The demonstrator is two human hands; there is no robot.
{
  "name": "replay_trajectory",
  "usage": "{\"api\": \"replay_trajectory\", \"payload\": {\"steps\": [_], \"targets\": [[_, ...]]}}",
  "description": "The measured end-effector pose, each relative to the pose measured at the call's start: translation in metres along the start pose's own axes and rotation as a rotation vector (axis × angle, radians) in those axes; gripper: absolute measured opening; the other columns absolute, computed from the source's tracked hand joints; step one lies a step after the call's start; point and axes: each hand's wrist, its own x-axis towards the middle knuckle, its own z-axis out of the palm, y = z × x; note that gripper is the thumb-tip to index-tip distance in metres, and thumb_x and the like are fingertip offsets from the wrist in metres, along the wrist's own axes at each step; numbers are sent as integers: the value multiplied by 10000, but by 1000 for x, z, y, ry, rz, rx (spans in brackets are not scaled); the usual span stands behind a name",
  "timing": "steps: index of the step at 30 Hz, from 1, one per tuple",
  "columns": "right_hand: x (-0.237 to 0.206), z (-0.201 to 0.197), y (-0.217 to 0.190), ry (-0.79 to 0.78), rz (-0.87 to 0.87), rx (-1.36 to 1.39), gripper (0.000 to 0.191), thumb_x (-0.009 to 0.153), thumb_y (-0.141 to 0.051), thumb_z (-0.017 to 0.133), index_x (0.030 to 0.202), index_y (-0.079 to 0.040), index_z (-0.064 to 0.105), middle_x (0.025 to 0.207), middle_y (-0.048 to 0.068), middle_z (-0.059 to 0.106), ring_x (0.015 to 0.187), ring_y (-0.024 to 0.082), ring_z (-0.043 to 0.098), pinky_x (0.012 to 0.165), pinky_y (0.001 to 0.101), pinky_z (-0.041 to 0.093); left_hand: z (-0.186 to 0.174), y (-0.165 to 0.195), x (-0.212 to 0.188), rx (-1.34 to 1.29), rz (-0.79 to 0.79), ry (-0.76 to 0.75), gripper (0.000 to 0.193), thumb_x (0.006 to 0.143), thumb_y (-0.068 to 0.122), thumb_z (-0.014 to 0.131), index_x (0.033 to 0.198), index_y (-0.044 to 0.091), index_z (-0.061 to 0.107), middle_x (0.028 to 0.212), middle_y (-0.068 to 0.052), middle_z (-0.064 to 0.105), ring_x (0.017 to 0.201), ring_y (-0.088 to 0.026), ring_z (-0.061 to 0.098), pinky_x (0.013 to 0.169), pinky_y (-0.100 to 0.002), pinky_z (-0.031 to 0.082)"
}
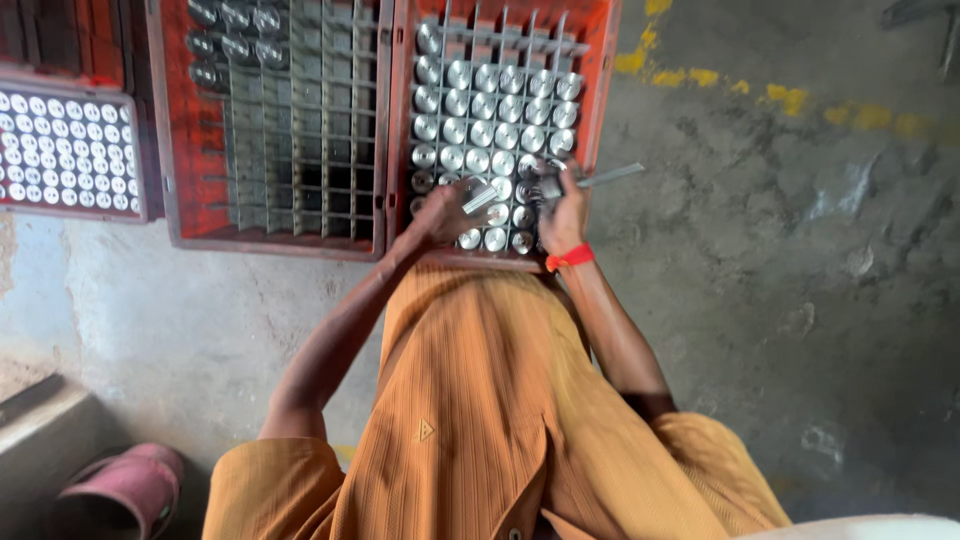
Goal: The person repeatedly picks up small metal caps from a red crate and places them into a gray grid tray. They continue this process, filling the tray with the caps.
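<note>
L hand (440,212) clamped on a metal rod (478,199); R hand (562,215) grips a 2nd rod (610,176) pointing to 2 o'clock. Both over the red crate (600,60) w/ round metal parts (495,110), at 12. Fingers blurred; crate top cut off.

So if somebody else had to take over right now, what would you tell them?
Left hand: closed on a short shiny metal cylinder, held over the near rows of the right red crate.
Right hand: grip on a thin metal rod that sticks out to the right, above the same crate.
Right crate: its divider grid is mostly filled with round metal pieces standing on end.
Left red crate: only a few pieces in its top left cells, the rest of the grid bare.
A tray of smaller round pieces sits at far left.
</note>
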Motion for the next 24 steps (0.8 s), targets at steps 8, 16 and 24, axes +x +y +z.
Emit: {"api": "replay_trajectory", "payload": {"steps": [8,16,24], "targets": [[-1,-19,-31,24,-34,75,273,1026,-291,629,1173,-64,664,1020,65,728,924,187,694,835,329,527,-143,18,102,495,97,746,727,918,124,665,1588,108,384,1458,-265,513,911,-280,684,519,-279,596],[-26,-15,10,65,30,30,270,1008,-217,655,1250,-116,589,1115,19,711,1006,206,719,883,339,556,-144,-6,59,256,243,897,425,893,-64,626,1273,114,694,1216,-128,678,1078,-353,653,875,-439,577],[-49,-13,33,104,93,-51,252,1057,-262,611,1231,-80,608,1011,68,708,966,217,720,872,357,571,-232,-147,-53,591,-278,1182,530,912,296,815,1343,18,686,1471,-326,431,1354,-507,362,1041,-600,355]]}}
